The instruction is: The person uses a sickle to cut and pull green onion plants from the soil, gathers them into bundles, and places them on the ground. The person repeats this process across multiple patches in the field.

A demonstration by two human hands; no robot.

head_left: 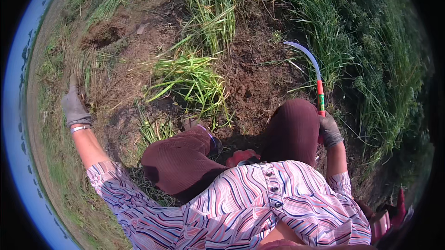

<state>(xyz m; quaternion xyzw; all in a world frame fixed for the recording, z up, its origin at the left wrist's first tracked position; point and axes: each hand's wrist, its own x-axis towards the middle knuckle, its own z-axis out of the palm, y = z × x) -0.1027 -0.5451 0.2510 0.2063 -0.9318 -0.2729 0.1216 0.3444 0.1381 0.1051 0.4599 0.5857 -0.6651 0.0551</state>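
Observation:
On the right, my right hand [330, 129] in a grey glove is closed round the lower end of a sickle's red handle [320, 93], beside my right knee. The sickle's curved pale blade [308, 55] points up and away, its tip bending left over bare soil next to tall grass. My left hand [76, 104], gloved in grey, reaches far out to the left. Its fingers look stretched out, close to loose, dry grass [90, 71], and I see nothing in them. Cut bright green grass [192, 81] lies on the soil before my knees.
A standing green clump [211, 13] rises straight ahead. Dense tall grass [366, 41] fills the right side. A mound of dug soil [104, 34] sits at the far left. Behind on the lower right, part of another person in dark red [394, 215] shows.

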